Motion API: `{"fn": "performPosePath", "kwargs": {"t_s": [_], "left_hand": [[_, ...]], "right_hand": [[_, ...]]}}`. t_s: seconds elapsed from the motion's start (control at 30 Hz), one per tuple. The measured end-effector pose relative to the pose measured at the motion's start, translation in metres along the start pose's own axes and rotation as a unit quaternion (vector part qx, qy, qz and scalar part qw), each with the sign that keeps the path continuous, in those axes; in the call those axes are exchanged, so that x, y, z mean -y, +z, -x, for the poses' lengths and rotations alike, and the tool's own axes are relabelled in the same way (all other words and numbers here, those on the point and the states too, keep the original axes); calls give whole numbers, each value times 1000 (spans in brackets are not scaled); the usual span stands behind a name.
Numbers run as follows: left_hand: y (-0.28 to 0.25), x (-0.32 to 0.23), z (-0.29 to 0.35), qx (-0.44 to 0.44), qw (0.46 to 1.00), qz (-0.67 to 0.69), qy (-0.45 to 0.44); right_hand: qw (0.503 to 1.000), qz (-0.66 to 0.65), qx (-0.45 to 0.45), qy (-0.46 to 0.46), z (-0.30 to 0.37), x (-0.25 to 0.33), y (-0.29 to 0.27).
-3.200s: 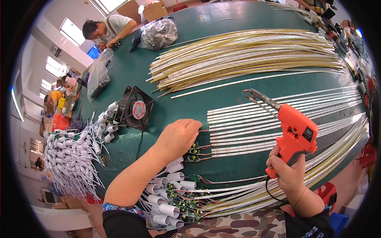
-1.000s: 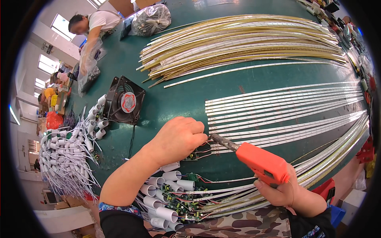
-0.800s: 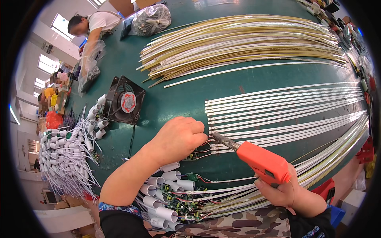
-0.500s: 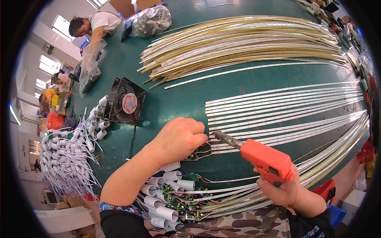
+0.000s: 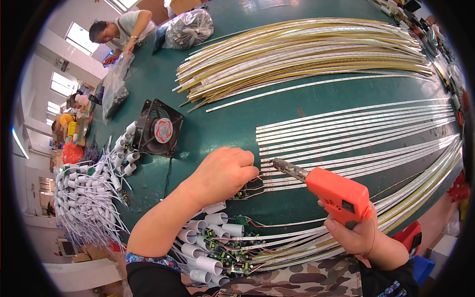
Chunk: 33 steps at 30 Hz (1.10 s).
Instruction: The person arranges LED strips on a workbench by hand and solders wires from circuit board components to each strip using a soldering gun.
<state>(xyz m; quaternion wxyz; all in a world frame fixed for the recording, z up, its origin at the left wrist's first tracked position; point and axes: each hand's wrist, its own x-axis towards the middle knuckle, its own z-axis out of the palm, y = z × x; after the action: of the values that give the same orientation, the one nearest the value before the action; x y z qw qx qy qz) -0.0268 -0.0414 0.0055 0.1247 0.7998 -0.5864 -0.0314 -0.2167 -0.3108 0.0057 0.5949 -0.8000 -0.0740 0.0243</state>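
Note:
My right hand (image 5: 354, 236) grips a red soldering gun (image 5: 340, 194) by its handle, its dark metal tip pointing left, just above the strip ends. My left hand (image 5: 222, 173) is closed in a pinch at the left ends of the thin white LED strips (image 5: 316, 184). A thin red wire shows at its fingertips; the fingers partly hide it. Red and white wires run from a small green circuit board (image 5: 241, 194) below this hand to the nearest strips. Close to my body lie white plastic tubes (image 5: 209, 265) and green driver boards, wired to more strips.
A black square fan (image 5: 159, 129) stands left of my left hand. Beyond lies a big pile of strips (image 5: 302, 57). White tubes with wires (image 5: 86, 200) are heaped at left. At far left a person (image 5: 121, 32) handles a clear plastic bag (image 5: 116, 89) across the green table (image 5: 222, 119).
The soldering gun has shifted slightly right and up, its tip drawn a little away from my left fingers. My left hand stays put. The person across has raised an arm.

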Motion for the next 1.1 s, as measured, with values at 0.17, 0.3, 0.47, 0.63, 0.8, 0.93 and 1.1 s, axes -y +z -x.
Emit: {"fn": "performPosePath", "kwargs": {"t_s": [0.17, 0.3, 0.47, 0.63, 0.8, 0.93, 1.1], "left_hand": [[0, -2, 3, 2, 998, 27, -48], [1, -3, 7, -15, 995, 53, -83], [-1, -4, 8, -35, 986, 113, -119], [-1, -3, 10, -37, 983, 131, -126], [1, -4, 7, -22, 991, 83, -108], [5, -4, 7, -40, 997, 35, -64], [7, -6, 4, -43, 998, 3, -51]], "right_hand": [[1000, -21, -5, -12, -3, 0, 0], [1000, -29, 1, -8, -3, 0, -2], [999, -27, -11, -31, -6, 3, -2], [999, -45, -6, -7, -5, 4, -2], [999, -32, 1, -2, -5, 2, -1], [998, -32, -47, -11, -1, -9, 9], [998, -31, -51, 14, -2, -4, 12]]}}
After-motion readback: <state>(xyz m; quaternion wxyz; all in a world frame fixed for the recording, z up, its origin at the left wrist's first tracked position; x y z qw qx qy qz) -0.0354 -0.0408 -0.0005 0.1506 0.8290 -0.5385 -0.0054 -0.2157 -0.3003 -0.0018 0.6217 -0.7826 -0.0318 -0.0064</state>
